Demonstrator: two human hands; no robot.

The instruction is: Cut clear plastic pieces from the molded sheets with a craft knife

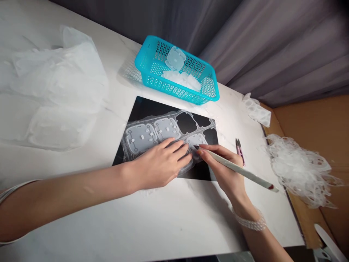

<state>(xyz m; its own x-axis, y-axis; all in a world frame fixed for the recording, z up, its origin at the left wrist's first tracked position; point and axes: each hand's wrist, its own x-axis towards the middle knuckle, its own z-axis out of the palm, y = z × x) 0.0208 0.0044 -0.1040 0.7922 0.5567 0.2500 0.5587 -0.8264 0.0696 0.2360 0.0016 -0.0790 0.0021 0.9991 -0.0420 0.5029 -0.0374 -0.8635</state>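
Note:
A translucent silicone sheet [152, 136] of moulded square pads lies on a black mat [144, 109] on the white table. My left hand [160, 162] rests flat on the sheet, fingers stretched out and pressing it down. My right hand [223, 165] grips a long white pen-like tool [245, 173] like a pencil, its dark tip touching a pad [196, 139] just beyond my left fingertips. Two cells of the sheet at the far right are cut out, showing the mat through them.
A turquoise basket [209, 91] with several cut-out pads stands behind the mat. Small snips [240, 150] lie right of my right hand. A heap of trimmed silicone scraps [297, 171] sits at the right edge. Clear plastic bags [54, 91] cover the table's left.

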